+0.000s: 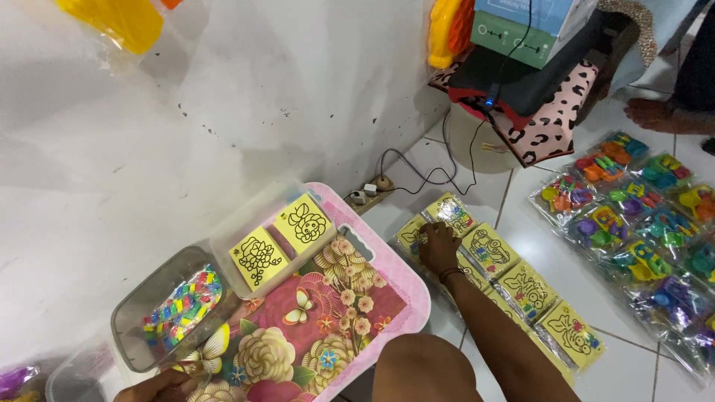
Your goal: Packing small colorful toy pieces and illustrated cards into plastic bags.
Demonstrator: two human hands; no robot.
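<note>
The right hand [438, 248] is stretched out over the tiled floor [596, 357] and is laid palm down on a row of yellow picture packets [525, 289]. Its fingers are seen only slightly spread and curled downward, the tips pressed on the packet at the far end of the row, near the wall; whether that packet is actually pinched cannot be told, since the fingertips are hidden by the back of the hand. A dark band is worn at the wrist. The packets are laid overlapping in a slanted line running from the wall toward the lower right, each one showing a black outline drawing on yellow.

The left hand [160, 387] is only partly in view at the bottom edge, resting at the near edge of a pink floral tray [387, 298]; its fingers appear folded close together, and nothing can be seen held in them.

On the tray, a clear plastic box [223, 234] holds two yellow drawing cards [281, 238], and just beside it a grey tub [130, 313] contains small coloured beads [182, 305]. Well apart, to the right, bagged colourful toys [640, 223] are spread on the floor.
</note>
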